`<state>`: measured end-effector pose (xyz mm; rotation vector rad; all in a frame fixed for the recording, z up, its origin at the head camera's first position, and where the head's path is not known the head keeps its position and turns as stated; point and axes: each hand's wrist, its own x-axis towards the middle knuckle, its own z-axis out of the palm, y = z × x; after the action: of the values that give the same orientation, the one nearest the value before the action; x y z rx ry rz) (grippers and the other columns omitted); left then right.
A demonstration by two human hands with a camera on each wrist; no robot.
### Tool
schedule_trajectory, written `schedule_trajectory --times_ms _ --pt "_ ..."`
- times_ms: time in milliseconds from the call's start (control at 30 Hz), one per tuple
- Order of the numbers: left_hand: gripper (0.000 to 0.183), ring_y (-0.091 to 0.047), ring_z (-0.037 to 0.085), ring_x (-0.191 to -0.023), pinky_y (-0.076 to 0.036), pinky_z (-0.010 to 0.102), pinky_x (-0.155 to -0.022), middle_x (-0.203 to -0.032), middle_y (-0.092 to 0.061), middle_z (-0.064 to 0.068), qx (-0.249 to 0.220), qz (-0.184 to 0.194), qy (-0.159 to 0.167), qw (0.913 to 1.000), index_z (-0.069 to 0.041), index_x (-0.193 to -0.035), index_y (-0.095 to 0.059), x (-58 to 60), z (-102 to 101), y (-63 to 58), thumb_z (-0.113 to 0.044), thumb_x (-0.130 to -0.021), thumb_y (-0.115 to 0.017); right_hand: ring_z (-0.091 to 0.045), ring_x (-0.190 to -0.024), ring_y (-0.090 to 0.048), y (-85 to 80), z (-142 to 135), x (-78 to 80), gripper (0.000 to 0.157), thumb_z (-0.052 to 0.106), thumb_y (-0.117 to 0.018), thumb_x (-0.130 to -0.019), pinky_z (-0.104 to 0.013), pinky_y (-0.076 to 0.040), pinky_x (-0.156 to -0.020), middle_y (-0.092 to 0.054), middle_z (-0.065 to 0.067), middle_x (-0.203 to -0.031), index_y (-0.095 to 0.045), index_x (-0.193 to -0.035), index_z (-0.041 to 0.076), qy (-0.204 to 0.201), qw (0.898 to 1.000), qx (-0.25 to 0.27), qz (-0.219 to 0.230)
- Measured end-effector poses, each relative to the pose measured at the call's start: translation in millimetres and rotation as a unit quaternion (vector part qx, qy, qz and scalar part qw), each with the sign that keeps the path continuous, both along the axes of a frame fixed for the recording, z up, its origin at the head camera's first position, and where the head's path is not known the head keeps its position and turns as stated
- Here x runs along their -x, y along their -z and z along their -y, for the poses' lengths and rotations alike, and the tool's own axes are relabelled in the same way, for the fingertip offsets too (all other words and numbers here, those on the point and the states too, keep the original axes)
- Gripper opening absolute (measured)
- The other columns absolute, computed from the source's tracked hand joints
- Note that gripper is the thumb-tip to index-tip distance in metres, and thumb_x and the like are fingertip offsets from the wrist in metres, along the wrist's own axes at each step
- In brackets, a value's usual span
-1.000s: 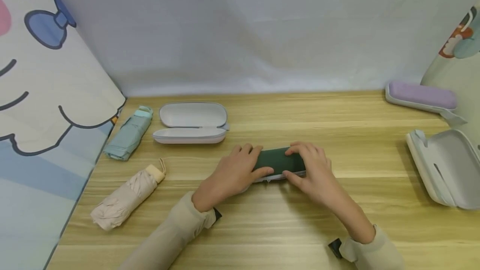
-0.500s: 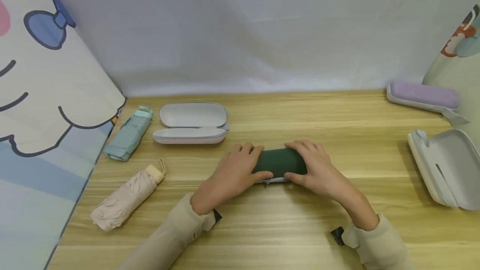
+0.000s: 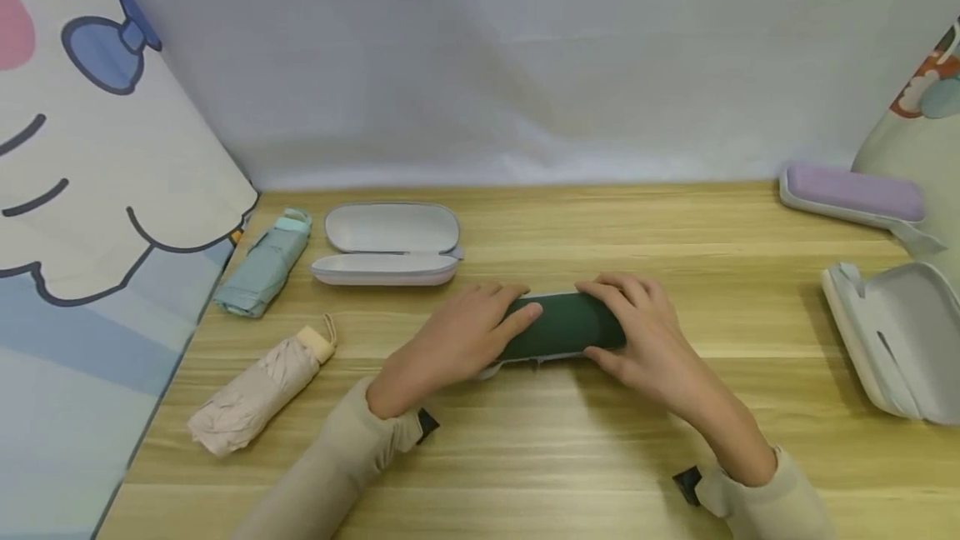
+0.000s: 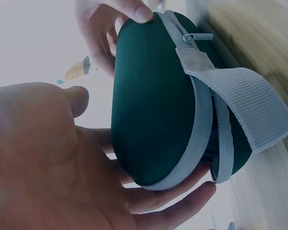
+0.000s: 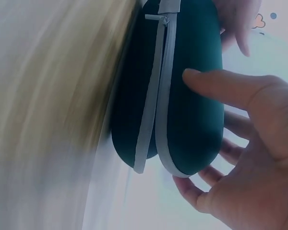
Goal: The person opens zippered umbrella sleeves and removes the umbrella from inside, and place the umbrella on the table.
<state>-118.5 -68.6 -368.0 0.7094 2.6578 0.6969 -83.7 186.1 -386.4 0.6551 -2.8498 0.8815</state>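
Note:
A dark green zippered glasses case (image 3: 566,325) lies at the middle of the table. Grey zipper tape edges it, and a grey strap (image 4: 249,100) sticks out at its left end. Both wrist views show a gap between its two halves. My left hand (image 3: 450,336) is at the left end; its fingers touch the far side and its thumb stands off the case. At the right end my right hand (image 3: 652,340) holds the case, thumb on the front and fingers behind. The zipper pull (image 4: 199,37) hangs on the near side, with no finger on it.
Behind stands an opened pale case (image 3: 386,265). A green folded umbrella (image 3: 266,265) and a beige one (image 3: 262,390) lie left. On the right are a closed purple case (image 3: 855,192) and an opened white case (image 3: 873,348). A pale curtain (image 3: 525,65) borders the table's back.
My left thumb has lifted from the front edge of the green case and now points over its top. My right hand stays at the right end. The whole view has shifted slightly.

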Motion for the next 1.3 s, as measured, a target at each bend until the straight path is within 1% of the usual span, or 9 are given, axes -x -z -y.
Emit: schedule_trajectory --times_ms 300,500,567,700,833,933,1067,1200,1300 --pt "0.062 -0.05 0.032 -0.146 -0.04 0.05 -0.12 -0.155 -0.056 0.011 -0.032 0.018 0.011 0.9993 -0.009 -0.154 -0.051 4.5 4.6 -1.9 -0.05 -0.114 -0.03 -0.039 -0.128 -0.042 0.4 -10.7 -16.0 0.078 -0.008 -0.089 -0.073 -0.061 -0.04 -0.101 -0.054 -0.013 -0.138 -0.059 -0.142 0.014 -0.031 0.998 0.021 -0.054" --pt "0.055 -0.06 0.029 -0.134 -0.047 0.047 -0.112 -0.144 -0.064 0.012 -0.055 0.015 0.029 0.9979 -0.005 -0.149 -0.055 6.7 7.7 -2.2 -0.043 -0.115 -0.034 -0.033 -0.127 -0.045 4.1 -17.7 -28.4 0.079 -0.015 -0.087 -0.069 -0.05 -0.038 -0.102 -0.056 -0.009 -0.134 -0.062 -0.137 0.016 -0.056 0.994 0.034 -0.09" --pt "0.053 -0.063 0.029 -0.13 -0.049 0.047 -0.11 -0.139 -0.066 0.012 -0.059 0.013 0.033 0.9976 -0.004 -0.148 -0.056 7.5 8.4 -2.1 -0.041 -0.115 -0.035 -0.03 -0.126 -0.045 4.6 -19.8 -32.7 0.077 -0.016 -0.086 -0.07 -0.043 -0.038 -0.102 -0.057 -0.006 -0.133 -0.063 -0.136 0.017 -0.062 0.993 0.037 -0.094" --pt "0.049 -0.066 0.027 -0.123 -0.05 0.046 -0.108 -0.134 -0.069 0.012 -0.051 0.022 0.032 0.9979 -0.004 -0.149 -0.055 9.4 9.9 -2.0 -0.036 -0.114 -0.042 -0.022 -0.125 -0.046 4.0 -24.1 -39.3 0.073 -0.015 -0.083 -0.073 -0.027 -0.036 -0.105 -0.058 -0.001 -0.131 -0.064 -0.134 0.02 -0.085 0.991 0.057 -0.084" --pt "0.047 -0.064 0.028 -0.127 -0.049 0.047 -0.11 -0.14 -0.066 0.012 -0.026 0.026 0.032 0.9988 -0.006 -0.151 -0.054 11.4 9.9 -0.8 -0.031 -0.111 -0.053 -0.015 -0.124 -0.046 4.9 -29.9 -42.4 0.058 -0.01 -0.081 -0.081 -0.017 -0.033 -0.107 -0.059 0.002 -0.127 -0.068 -0.125 0.026 -0.111 0.988 0.101 -0.047" --pt "0.049 -0.058 0.031 -0.137 -0.046 0.048 -0.113 -0.147 -0.061 0.013 0.001 0.02 0.04 0.999 -0.007 -0.151 -0.054 11.7 8.4 0.2 -0.03 -0.108 -0.059 -0.011 -0.123 -0.048 8.2 -35.2 -42.6 0.046 -0.007 -0.076 -0.089 -0.015 -0.035 -0.107 -0.06 0.0 -0.125 -0.071 -0.116 0.031 -0.123 0.984 0.131 -0.009" --pt "0.052 -0.054 0.035 -0.139 -0.045 0.049 -0.115 -0.148 -0.059 0.015 0.021 0.011 0.04 0.9989 -0.008 -0.151 -0.054 10.3 6.0 0.5 -0.032 -0.105 -0.064 -0.009 -0.12 -0.053 14.4 -39.2 -40.8 0.038 -0.005 -0.071 -0.095 -0.017 -0.042 -0.102 -0.06 -0.002 -0.126 -0.075 -0.108 0.03 -0.13 0.978 0.157 0.033" --pt "0.057 -0.054 0.037 -0.137 -0.045 0.05 -0.114 -0.147 -0.06 0.017 0.036 -0.006 0.038 0.9986 -0.008 -0.151 -0.053 8.0 3.8 1.0 -0.033 -0.103 -0.068 -0.01 -0.116 -0.056 20.9 -36.4 -39.2 0.032 -0.002 -0.074 -0.093 -0.019 -0.046 -0.098 -0.061 0.0 -0.124 -0.075 -0.102 0.029 -0.145 0.979 0.14 0.026" --pt "0.061 -0.054 0.037 -0.135 -0.046 0.049 -0.112 -0.144 -0.06 0.018 0.059 -0.029 0.042 0.9969 -0.009 -0.153 -0.051 5.5 1.2 2.9 -0.034 -0.101 -0.07 -0.013 -0.116 -0.055 24.3 -31.7 -39.2 0.032 0.001 -0.078 -0.091 -0.021 -0.044 -0.1 -0.061 0.0 -0.125 -0.074 -0.104 0.03 -0.157 0.981 0.118 0.002"
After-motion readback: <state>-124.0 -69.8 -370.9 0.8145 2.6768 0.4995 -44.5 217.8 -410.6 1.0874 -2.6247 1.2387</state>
